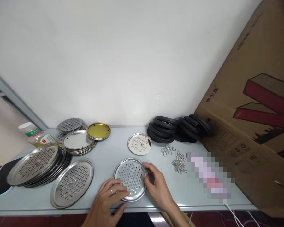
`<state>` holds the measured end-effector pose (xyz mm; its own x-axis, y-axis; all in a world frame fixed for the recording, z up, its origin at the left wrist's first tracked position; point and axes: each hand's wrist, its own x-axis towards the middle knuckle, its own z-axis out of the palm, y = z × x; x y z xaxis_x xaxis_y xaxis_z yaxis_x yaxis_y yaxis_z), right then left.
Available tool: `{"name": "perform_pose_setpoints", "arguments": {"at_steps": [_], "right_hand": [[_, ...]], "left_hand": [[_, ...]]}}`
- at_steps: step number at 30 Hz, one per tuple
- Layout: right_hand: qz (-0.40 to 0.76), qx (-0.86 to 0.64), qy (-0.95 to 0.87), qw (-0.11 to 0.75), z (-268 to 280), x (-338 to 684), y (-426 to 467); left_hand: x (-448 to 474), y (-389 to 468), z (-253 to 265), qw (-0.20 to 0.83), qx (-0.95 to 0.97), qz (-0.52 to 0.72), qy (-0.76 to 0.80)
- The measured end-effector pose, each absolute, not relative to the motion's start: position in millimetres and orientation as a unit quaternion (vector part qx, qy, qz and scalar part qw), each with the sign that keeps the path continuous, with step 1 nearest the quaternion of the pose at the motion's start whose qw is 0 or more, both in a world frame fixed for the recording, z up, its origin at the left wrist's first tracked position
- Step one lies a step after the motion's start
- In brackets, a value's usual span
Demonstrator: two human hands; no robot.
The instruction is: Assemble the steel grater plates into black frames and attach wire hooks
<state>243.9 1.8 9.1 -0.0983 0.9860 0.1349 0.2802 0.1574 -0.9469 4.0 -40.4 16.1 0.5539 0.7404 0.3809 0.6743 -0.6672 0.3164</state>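
Nearest to me is my left hand (105,197); its fingers are loosely spread and lie on the left near part of the round grating disc (133,179), while the thumb stands apart from it, close to the table edge. My right hand (159,186) grips the same disc at its right rim, between thumb and forefinger. The disc is in front of me, low over the table (156,200), in the middle near the front edge; whether it touches the tabletop, I cannot tell.

To the left lies a larger oval-looking grating disc (72,183), and beside it a stack of similar discs (36,164). On the right are wire hooks (179,162) in a small heap, just behind them some small metal rings (166,151), and a pixelated object that I cannot recognise.

Farther, one smaller grating disc (140,144) lies flat. Behind to the left are plain plates (77,139) in a stack, with a gold-coloured plate (98,130) beside. Black rings (163,129) are piled near the white wall (132,63).
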Motion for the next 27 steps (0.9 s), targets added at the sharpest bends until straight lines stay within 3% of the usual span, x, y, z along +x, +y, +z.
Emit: {"name": "perform_pose_setpoints", "arguments": {"at_steps": [9, 17, 27], "right_hand": [[0.366, -0.531, -0.635, 0.425, 4, 242, 2], [0.296, -0.552, -0.671, 0.397, -1, 243, 1], [0.171, -0.551, -0.778, 0.249, 10, 246, -6]], "left_hand": [[-3, -29, 2, 0.141, 0.689, 0.284, 0.652], [1, -18, 15, 0.214, 0.664, 0.227, 0.680], [1, -18, 15, 0.238, 0.637, 0.250, 0.690]]}}
